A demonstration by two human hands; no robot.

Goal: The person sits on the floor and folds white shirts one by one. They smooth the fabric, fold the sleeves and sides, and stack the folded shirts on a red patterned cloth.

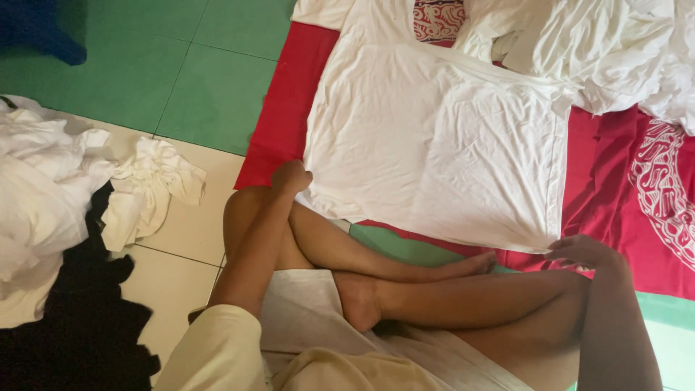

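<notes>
Right now my left hand (291,176) is closed on the near left corner of the flat white cotton shirt (434,137), and my right hand (579,250) pinches its near right corner with curled fingers. That shirt lies spread on the red patterned cloth (615,188) straight ahead of my crossed legs, its long axis running away from me toward the collar. Both hands sit on the hem edge, well apart; neither is nearer. A heap of crumpled white laundry (43,188) lies on the tiled floor (217,87) to my left.
</notes>
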